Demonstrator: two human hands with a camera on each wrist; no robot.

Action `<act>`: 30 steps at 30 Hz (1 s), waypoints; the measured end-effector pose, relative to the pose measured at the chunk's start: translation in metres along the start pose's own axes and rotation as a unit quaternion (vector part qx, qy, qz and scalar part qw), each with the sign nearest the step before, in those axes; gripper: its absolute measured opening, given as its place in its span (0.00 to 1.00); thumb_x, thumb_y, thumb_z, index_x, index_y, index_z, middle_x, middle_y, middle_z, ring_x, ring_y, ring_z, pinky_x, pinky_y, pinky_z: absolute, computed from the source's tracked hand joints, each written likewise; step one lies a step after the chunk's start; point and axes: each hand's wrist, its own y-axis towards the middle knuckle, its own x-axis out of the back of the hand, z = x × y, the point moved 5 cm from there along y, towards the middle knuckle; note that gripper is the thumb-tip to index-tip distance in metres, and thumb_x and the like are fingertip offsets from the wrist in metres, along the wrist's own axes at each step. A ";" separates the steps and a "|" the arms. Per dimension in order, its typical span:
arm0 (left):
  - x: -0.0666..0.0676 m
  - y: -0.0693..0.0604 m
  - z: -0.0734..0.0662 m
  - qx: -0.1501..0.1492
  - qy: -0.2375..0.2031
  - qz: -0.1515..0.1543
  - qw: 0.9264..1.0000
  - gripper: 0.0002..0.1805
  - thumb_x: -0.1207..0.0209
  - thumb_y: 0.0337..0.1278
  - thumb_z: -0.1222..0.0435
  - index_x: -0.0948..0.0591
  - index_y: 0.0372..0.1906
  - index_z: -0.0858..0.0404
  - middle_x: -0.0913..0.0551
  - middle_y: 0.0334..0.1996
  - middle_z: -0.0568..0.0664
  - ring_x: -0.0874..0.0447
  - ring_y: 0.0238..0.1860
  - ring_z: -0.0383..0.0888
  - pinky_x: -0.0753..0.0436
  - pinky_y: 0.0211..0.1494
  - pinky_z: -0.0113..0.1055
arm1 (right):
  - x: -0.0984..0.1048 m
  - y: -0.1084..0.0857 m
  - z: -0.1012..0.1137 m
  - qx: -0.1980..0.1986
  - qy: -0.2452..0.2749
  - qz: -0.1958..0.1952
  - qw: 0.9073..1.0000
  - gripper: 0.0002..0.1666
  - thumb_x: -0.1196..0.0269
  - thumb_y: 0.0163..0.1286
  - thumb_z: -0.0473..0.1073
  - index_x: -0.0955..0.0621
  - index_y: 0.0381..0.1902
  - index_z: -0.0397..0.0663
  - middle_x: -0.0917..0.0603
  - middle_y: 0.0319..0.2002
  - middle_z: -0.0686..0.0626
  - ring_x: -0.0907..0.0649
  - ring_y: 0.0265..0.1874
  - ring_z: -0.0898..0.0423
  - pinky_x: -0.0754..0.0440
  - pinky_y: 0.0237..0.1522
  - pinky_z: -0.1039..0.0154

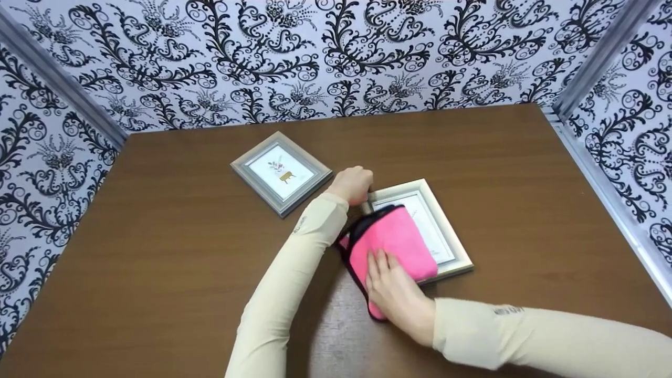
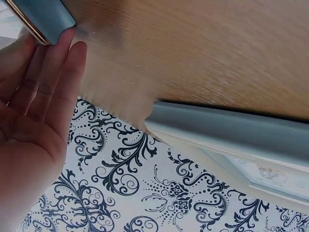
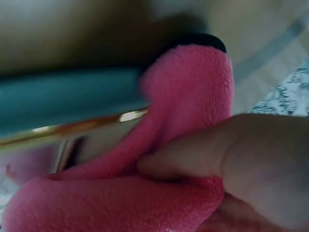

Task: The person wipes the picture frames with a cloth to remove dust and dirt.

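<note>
A cream picture frame (image 1: 445,226) lies on the table, partly covered by a pink cloth (image 1: 391,239) with black edging. My left hand (image 1: 353,185) grips the frame's far left corner; the left wrist view shows its fingers against the frame's edge (image 2: 50,17). On the cloth lies my right hand (image 1: 396,294), fingers stretched over it near the frame's near left side. From the right wrist, my thumb (image 3: 183,157) presses into a fold of the cloth (image 3: 193,92), which bends over the frame's side (image 3: 72,96). The covered part of the picture is hidden.
A second, grey picture frame (image 1: 303,154) with a small plant picture lies to the left, close to my left forearm. The brown wooden table (image 1: 157,252) is bounded by patterned walls (image 1: 283,68) at the back and sides, with metal rails (image 1: 609,205) at the corners.
</note>
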 end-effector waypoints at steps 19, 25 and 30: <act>0.003 -0.046 0.028 -0.056 -0.092 -0.065 0.992 0.07 0.42 0.61 0.70 0.14 0.35 0.66 0.14 0.31 0.55 0.16 0.35 0.51 0.19 0.42 0.45 | -0.021 -0.009 -0.066 0.037 0.400 -0.126 0.907 0.25 0.34 0.55 0.33 0.19 0.53 0.45 0.19 0.52 0.38 0.17 0.48 0.43 0.18 0.39 0.47; 0.021 -0.093 0.019 -0.036 -0.023 -0.102 0.994 0.07 0.41 0.61 0.67 0.19 0.28 0.65 0.17 0.25 0.56 0.17 0.27 0.56 0.19 0.30 0.50 | -0.035 0.020 -0.085 0.017 0.472 -0.119 0.874 0.25 0.40 0.57 0.29 0.21 0.55 0.42 0.17 0.50 0.43 0.15 0.41 0.45 0.18 0.37 0.49; 0.033 -0.133 -0.010 -0.060 0.084 -0.151 0.983 0.01 0.38 0.52 0.71 0.18 0.29 0.62 0.18 0.25 0.52 0.19 0.23 0.51 0.20 0.21 0.44 | -0.044 0.040 -0.101 -0.019 0.523 -0.090 0.847 0.26 0.41 0.59 0.30 0.23 0.58 0.44 0.16 0.47 0.42 0.16 0.37 0.46 0.19 0.37 0.49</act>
